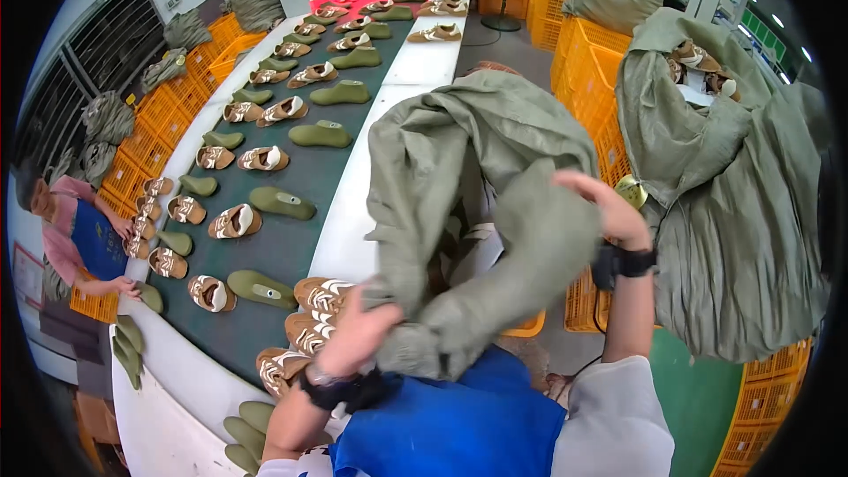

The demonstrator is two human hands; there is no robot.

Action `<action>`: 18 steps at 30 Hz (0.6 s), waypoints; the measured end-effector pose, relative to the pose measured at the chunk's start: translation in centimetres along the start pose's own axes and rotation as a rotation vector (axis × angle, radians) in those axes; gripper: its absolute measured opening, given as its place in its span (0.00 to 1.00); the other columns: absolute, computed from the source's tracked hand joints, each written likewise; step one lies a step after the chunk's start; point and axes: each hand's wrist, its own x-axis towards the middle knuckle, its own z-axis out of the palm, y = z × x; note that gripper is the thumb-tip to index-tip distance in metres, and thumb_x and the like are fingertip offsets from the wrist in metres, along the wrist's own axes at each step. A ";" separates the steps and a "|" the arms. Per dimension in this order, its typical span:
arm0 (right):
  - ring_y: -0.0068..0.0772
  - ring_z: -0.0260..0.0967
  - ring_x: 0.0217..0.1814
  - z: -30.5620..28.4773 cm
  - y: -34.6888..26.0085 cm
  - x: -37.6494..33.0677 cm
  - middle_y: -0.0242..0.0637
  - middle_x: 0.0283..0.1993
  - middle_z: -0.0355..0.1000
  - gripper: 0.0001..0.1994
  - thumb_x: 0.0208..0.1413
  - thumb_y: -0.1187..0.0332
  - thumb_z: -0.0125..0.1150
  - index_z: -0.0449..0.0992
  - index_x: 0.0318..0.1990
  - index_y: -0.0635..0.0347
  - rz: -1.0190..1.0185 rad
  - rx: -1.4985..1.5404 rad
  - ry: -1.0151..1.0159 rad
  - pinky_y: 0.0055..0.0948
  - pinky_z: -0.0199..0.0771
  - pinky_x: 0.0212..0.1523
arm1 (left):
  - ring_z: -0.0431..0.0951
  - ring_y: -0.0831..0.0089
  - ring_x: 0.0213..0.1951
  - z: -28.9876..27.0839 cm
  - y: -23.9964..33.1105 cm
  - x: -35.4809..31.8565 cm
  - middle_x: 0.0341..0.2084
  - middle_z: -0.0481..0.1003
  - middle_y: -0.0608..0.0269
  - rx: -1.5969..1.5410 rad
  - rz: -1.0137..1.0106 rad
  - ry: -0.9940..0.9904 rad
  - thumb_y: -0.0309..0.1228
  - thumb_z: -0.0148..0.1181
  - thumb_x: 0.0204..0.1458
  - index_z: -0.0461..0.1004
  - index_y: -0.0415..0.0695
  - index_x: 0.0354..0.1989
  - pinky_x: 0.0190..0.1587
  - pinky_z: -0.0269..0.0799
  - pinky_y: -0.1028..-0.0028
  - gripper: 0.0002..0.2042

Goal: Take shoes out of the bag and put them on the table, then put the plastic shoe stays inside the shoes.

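Note:
A large grey-green woven sack (481,115) stands in front of me, its mouth gaping and its rim rolled into thick folds. My left hand (358,331) is closed on the near left part of the rim, slightly blurred. At the right side, my right hand (609,208) grips the rim with its fingers over the cloth. Inside the sack something pale shows, too shadowed to name. Brown-and-white shoes (309,331) sit on the white ledge just beside my left hand.
To the left, a dark green conveyor (296,168) carries rows of brown shoes and green shoe lasts (261,287). A co-worker (84,230) stands at its far side. Orange crates (587,66) and another filled sack (715,238) stand at the right.

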 end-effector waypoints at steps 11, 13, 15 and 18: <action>0.40 0.65 0.51 13.8 16.3 -1.0 0.44 0.49 0.68 0.20 0.50 0.65 0.55 0.67 0.51 0.61 0.162 0.064 0.194 0.34 0.63 0.54 | 0.71 0.70 0.44 -2.3 2.0 -7.1 0.40 0.73 0.60 -0.227 0.141 0.130 0.24 0.58 0.34 0.68 0.33 0.44 0.49 0.64 0.72 0.23; 0.32 0.67 0.49 11.5 12.2 0.2 0.37 0.49 0.69 0.15 0.58 0.68 0.47 0.66 0.50 0.66 0.253 0.928 0.616 0.31 0.65 0.51 | 0.71 0.73 0.41 -2.5 2.0 -5.7 0.39 0.73 0.62 -0.248 0.200 0.119 0.22 0.52 0.38 0.68 0.35 0.45 0.45 0.65 0.74 0.20; 0.30 0.67 0.49 8.3 11.7 -0.7 0.38 0.49 0.69 0.15 0.59 0.67 0.46 0.66 0.51 0.65 0.342 1.086 0.883 0.29 0.66 0.50 | 0.71 0.73 0.40 -1.8 2.3 -4.9 0.38 0.73 0.62 -0.310 0.198 0.137 0.22 0.51 0.39 0.68 0.35 0.44 0.44 0.66 0.74 0.19; 0.30 0.67 0.49 2.2 13.2 -9.6 0.37 0.49 0.69 0.15 0.59 0.67 0.46 0.66 0.51 0.65 0.260 0.962 0.890 0.29 0.66 0.50 | 0.73 0.67 0.40 -1.6 2.0 -5.2 0.39 0.73 0.58 -0.229 0.224 0.145 0.20 0.49 0.35 0.68 0.34 0.46 0.45 0.67 0.70 0.23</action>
